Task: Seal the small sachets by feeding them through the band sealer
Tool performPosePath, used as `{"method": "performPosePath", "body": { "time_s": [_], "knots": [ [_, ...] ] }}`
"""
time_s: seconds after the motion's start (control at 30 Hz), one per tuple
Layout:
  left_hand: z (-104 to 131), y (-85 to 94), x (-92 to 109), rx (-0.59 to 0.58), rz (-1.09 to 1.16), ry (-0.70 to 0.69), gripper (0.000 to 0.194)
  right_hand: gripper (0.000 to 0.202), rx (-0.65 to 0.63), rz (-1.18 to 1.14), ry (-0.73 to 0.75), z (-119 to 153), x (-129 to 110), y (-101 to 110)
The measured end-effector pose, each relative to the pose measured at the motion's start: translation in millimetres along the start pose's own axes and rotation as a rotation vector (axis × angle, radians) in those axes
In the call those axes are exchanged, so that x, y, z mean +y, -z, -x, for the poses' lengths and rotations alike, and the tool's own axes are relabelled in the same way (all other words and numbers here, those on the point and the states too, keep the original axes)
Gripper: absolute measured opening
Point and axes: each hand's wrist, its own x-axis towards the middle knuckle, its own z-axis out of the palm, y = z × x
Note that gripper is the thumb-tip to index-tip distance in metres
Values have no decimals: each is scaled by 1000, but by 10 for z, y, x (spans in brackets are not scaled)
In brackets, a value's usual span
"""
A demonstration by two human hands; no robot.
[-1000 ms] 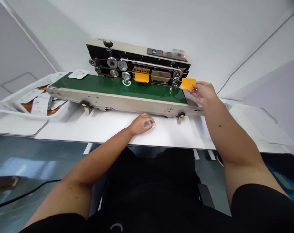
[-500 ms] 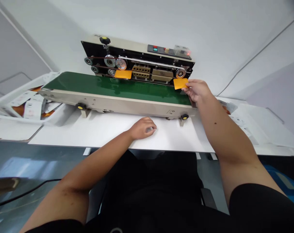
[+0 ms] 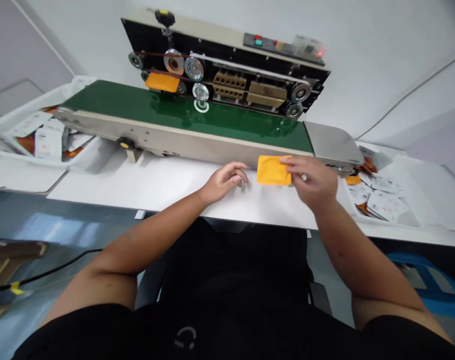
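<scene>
My right hand point(image 3: 313, 180) pinches a small orange pouch point(image 3: 272, 170) by its right edge, in front of the conveyor. Facing it from the left is my left hand point(image 3: 225, 182), empty, with loosely curled fingers apart, just over the white table; it does not touch the pouch. Behind both hands stands a band sealing machine point(image 3: 227, 65) with pulleys, brass blocks and a green conveyor belt point(image 3: 137, 107). A second orange pouch point(image 3: 162, 82) sits at the left part of the machine, its upper edge near the lower pulleys.
On the left is a white bin point(image 3: 79, 159) of white and orange packets. Another white bin point(image 3: 413, 215) with similar packets point(image 3: 387, 202) stands on the right. A black knob point(image 3: 126, 143) sticks out below the conveyor. The table's front edge runs close to my body.
My right hand has drawn back from the machine's right end, bringing the orange pouch toward me. The other pouch has travelled left along the machine. My left hand's fingers have opened somewhat.
</scene>
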Motion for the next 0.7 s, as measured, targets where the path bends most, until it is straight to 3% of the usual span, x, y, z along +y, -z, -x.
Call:
{"method": "performPosePath", "body": {
  "time_s": [0.07, 0.17, 0.33, 0.43, 0.57, 0.7],
  "knots": [
    [1, -32, -14, 0, 138, 42, 67, 20, -59, 21, 105, 277, -120, -199],
    [-12, -85, -48, 18, 110, 127, 54, 25, -72, -25, 99, 580, -148, -499],
    [-26, -105, -82, 97, -108, 202, 34, 24, 46, -214, -252, 749, -140, -765],
    [-13, -96, -69, 129, -340, 85, 23, 21, 132, -353, -443, 759, -147, -793],
    [20, -106, -40, 106, -557, -168, 24, 20, -5, -298, -514, 767, -137, -786],
    [43, -115, -4, 69, -531, -245, 27, 13, -65, -277, -551, 770, -136, -775]
  ]
}}
